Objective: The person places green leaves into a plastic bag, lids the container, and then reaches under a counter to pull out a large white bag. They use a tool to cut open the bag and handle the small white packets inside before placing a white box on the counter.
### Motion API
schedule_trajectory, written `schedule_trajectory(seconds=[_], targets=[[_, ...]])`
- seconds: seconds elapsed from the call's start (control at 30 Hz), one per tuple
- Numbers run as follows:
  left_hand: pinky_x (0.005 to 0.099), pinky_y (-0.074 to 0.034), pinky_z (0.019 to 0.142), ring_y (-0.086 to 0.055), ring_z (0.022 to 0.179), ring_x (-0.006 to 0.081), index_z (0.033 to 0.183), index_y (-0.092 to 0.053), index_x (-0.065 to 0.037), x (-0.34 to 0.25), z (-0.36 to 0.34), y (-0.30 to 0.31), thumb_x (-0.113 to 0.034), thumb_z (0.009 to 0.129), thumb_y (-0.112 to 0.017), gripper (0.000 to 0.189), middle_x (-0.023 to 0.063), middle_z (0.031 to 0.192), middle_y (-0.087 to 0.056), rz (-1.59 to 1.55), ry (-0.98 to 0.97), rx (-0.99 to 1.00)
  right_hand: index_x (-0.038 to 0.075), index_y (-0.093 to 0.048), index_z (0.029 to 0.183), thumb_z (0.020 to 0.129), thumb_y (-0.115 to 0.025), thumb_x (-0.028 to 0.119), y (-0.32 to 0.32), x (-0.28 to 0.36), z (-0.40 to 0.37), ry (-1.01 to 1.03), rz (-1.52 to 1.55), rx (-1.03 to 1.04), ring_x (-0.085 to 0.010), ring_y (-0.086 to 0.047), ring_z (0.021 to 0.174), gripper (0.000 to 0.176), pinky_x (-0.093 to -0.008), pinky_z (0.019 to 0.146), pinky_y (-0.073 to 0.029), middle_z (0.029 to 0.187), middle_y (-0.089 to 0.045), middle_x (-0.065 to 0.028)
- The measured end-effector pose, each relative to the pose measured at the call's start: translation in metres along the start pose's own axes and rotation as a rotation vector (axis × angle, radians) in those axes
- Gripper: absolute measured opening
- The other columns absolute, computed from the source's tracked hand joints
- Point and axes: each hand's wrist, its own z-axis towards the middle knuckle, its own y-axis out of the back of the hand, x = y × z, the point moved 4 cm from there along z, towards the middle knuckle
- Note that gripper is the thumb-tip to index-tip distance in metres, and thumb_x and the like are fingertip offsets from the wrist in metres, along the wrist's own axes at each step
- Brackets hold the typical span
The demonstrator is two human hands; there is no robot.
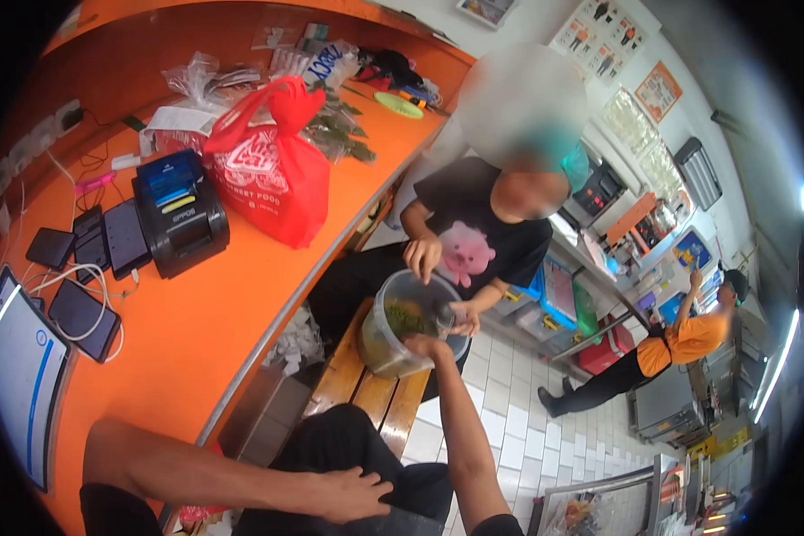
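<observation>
Inside clr bucket (372, 347), greens (404, 316) lie by R hand (427, 346); L hand (354, 494) apart.

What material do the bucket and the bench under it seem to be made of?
The bucket looks like smooth plastic, probably: its wall is translucent and slightly cloudy. The bench seems varnished wood: warm brown slats with a glossy sheen, though wood-look laminate is possible.

A food shop's work area, with receipt printer (185, 223), red "STREET FOOD" bag (272, 192) and tiled floor (520, 393).
</observation>
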Motion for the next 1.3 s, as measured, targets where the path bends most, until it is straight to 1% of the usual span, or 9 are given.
schedule_trajectory(seconds=[0.07,0.2,0.33,0.43,0.5,0.6,0.67,0.9,1.3], targets=[[0.0485,-0.049,0.086,-0.055,0.109,0.0362,0.127,-0.055,-0.007,0.004,0.001,0.01,-0.009,0.08,-0.064,0.048,0.0225,0.121,-0.05,0.01,-0.013,0.028,0.005,-0.067,0.115,0.09,-0.044,0.025,-0.012,-0.014,0.009,-0.056,0.03,0.095,-0.0336,-0.056,0.12,0.039,-0.0419,0.101,-0.043,0.131,-0.059,-0.0167],[0.0474,-0.049,0.081,-0.053,0.107,0.0339,0.125,-0.053,-0.008,0.009,-0.001,0.023,-0.003,0.081,-0.059,0.045,0.0184,0.119,-0.045,-0.07,0.02,0.074,0.011,-0.062,0.127,0.087,-0.051,0.035,-0.034,-0.046,0.029,-0.199,-0.122,-0.169,-0.0308,-0.042,0.135,0.048,-0.0387,0.115,-0.026,0.141,-0.053,-0.0126],[0.0477,-0.05,0.081,-0.054,0.108,0.0356,0.127,-0.053,-0.007,0.016,0.001,0.017,-0.008,0.083,-0.059,0.044,0.0201,0.121,-0.047,-0.052,0.121,0.117,0.022,-0.058,0.135,0.085,-0.054,0.036,-0.044,-0.047,0.022,-0.031,0.405,0.12,-0.0301,-0.038,0.138,0.052,-0.0379,0.115,-0.025,0.145,-0.05,-0.0097],[0.0486,-0.05,0.084,-0.054,0.109,0.0372,0.127,-0.054,-0.006,0.026,-0.002,0.004,-0.012,0.085,-0.057,0.043,0.0218,0.123,-0.049,-0.025,0.261,0.216,0.02,-0.047,0.143,0.085,-0.061,0.038,-0.011,-0.01,0.0,-0.312,0.195,0.153,-0.0298,-0.048,0.13,0.063,-0.0379,0.108,-0.036,0.145,-0.048,-0.0135],[0.0493,-0.049,0.085,-0.054,0.11,0.0381,0.127,-0.054,-0.005,0.027,0.0,-0.003,-0.013,0.086,-0.056,0.042,0.0227,0.124,-0.049,0.007,0.326,0.258,0.031,-0.05,0.141,0.085,-0.056,0.037,0.008,0.011,-0.017,-0.417,0.321,0.192,-0.0269,-0.042,0.136,0.056,-0.0382,0.112,-0.031,0.145,-0.05,-0.0054],[0.0511,-0.048,0.086,-0.055,0.109,0.0374,0.127,-0.055,-0.006,0.021,0.012,-0.037,-0.015,0.088,-0.054,0.04,0.0217,0.121,-0.052,0.019,0.299,0.345,0.031,-0.048,0.143,0.084,-0.058,0.036,0.012,0.006,-0.024,-0.484,0.476,0.237,-0.0259,-0.046,0.133,0.06,-0.0385,0.108,-0.038,0.146,-0.049,-0.0036],[0.0494,-0.039,0.101,-0.045,0.123,0.0406,0.135,-0.046,-0.001,0.035,0.034,-0.095,-0.023,0.085,-0.065,0.059,0.0251,0.134,-0.045,-0.153,0.315,0.353,0.031,-0.047,0.143,0.083,-0.061,0.035,0.004,-0.006,-0.022,-0.466,0.524,0.305,-0.0251,-0.049,0.13,0.062,-0.0382,0.104,-0.042,0.146,-0.048,-0.0024],[0.0537,-0.035,0.105,-0.044,0.127,0.0399,0.132,-0.053,-0.004,0.041,0.033,-0.084,-0.02,0.089,-0.058,0.046,0.0234,0.138,-0.046,-0.105,0.408,0.369,0.031,-0.05,0.141,0.079,-0.067,0.031,0.007,-0.019,-0.031,-0.635,0.602,0.301,-0.0249,-0.054,0.122,0.065,-0.0366,0.098,-0.047,0.144,-0.049,-0.0005],[0.0539,-0.034,0.105,-0.041,0.129,0.0409,0.137,-0.049,-0.005,0.029,0.027,-0.068,-0.025,0.091,-0.056,0.05,0.0242,0.14,-0.043,-0.11,0.424,0.407,0.012,-0.065,0.124,0.081,-0.066,0.032,-0.015,-0.042,-0.012,-0.489,0.528,0.336,-0.0251,-0.065,0.105,0.048,-0.0328,0.086,-0.055,0.124,-0.063,-0.0082]])
